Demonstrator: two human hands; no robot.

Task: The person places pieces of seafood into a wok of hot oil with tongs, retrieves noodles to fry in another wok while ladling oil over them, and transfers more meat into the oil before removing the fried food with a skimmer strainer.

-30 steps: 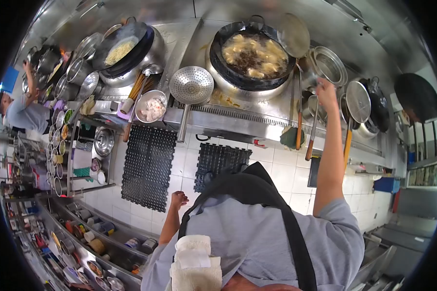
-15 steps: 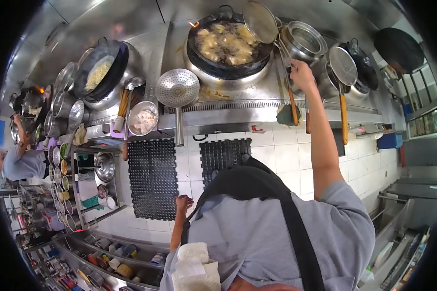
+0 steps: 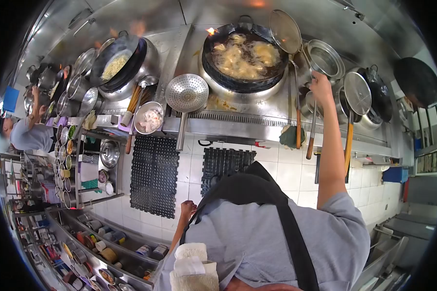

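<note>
My right hand (image 3: 321, 88) is raised over the right side of the stove, fingers closed beside a steel pot (image 3: 325, 57). A long metal shaft with a wooden handle (image 3: 310, 149) runs up to it; what the fingers grip is partly hidden. Left of it, a round mesh strainer (image 3: 285, 31) rests at the rim of a black wok (image 3: 245, 86). In the wok, pale golden pieces of food (image 3: 243, 56) bubble in dark oil. My left hand (image 3: 188, 208) hangs low by my side above the floor, empty, its fingers loosely apart.
A perforated ladle (image 3: 187, 92) and a bowl of pale pink raw pieces (image 3: 149, 118) sit along the stove's front. Noodles lie in another wok (image 3: 102, 80). Flame shows behind the main wok. Black mats (image 3: 153, 174) cover the floor. Another person (image 3: 31, 133) works far left.
The view has shifted, so the stove sits lower and further right. My right hand has come down along the utensils beside the steel pot. The left hand stays low.
</note>
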